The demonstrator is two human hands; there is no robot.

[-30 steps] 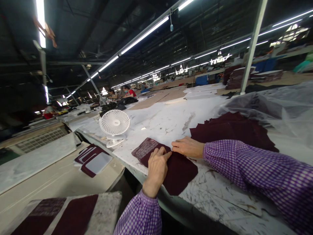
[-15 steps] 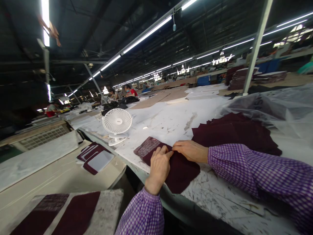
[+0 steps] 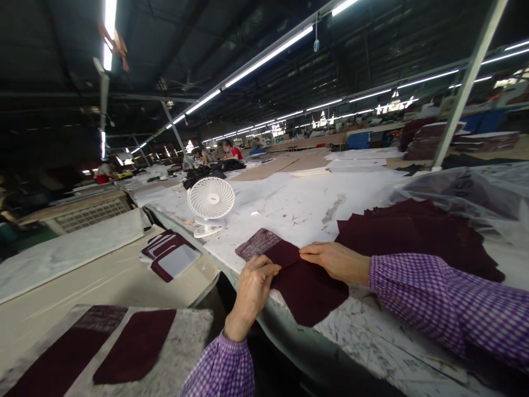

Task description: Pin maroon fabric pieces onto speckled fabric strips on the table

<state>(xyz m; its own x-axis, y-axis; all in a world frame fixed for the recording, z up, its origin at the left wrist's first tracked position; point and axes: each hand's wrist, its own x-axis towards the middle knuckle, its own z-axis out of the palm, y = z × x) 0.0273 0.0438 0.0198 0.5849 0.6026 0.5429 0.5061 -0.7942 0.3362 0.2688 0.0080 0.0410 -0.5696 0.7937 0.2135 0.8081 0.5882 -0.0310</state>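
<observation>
A dark maroon fabric piece (image 3: 314,292) lies on the white table near its front edge. A line, either a fold or an overlapping edge, crosses it between my hands, and its far-left end carries a paler, mottled patch (image 3: 258,242). My left hand (image 3: 254,284) is closed, thumb and fingers pinching the fabric at the left end of that line. At the line's other end, my right hand (image 3: 330,259) grips the fabric between thumb and fingertips, palm down. To the right of it spreads a fanned stack of maroon pieces (image 3: 405,234).
A white fan (image 3: 211,198) stands beyond my left hand. Lower left, two maroon pieces, one of them plain (image 3: 136,344), lie on a grey mottled board (image 3: 190,336). Maroon-and-white cut panels (image 3: 176,259) rest on a beige surface. Clear plastic (image 3: 487,193) covers the right back. Co-workers sit far off.
My left hand has drawn back a little toward the left edge of the fabric, opening a gap between my hands. The view has turned slightly left.
</observation>
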